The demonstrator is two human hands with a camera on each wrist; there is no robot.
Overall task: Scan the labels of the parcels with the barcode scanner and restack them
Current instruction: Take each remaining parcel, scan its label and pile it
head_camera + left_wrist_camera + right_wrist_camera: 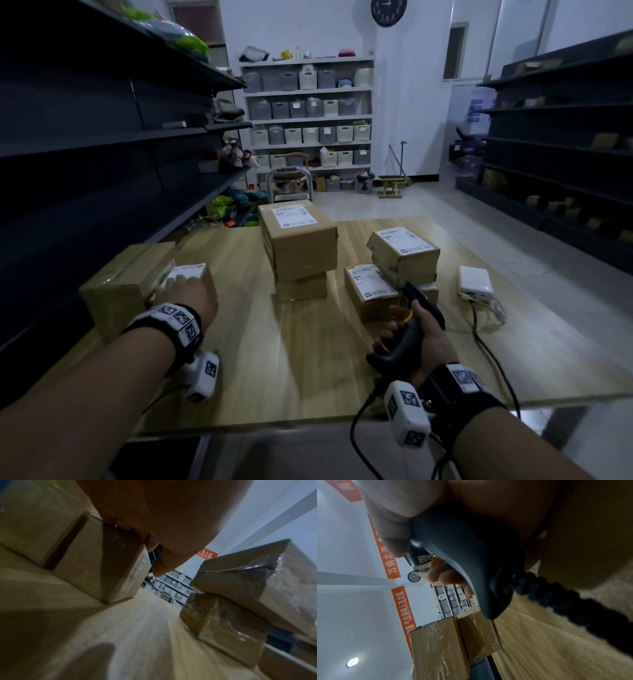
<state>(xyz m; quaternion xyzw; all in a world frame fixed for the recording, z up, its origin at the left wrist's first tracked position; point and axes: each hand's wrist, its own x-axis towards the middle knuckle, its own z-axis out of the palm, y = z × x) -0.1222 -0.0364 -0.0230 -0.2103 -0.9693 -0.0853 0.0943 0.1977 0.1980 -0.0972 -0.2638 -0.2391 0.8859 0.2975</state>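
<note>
Head view: barcode scanner (407, 329) in right hand (423, 337).

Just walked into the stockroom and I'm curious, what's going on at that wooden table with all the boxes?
A person is scanning parcels. Their right hand grips a black barcode scanner, aimed toward labelled parcels on the right. Their left hand rests on a small labelled parcel at the left of the wooden table. A two-box stack stands in the middle.
</note>
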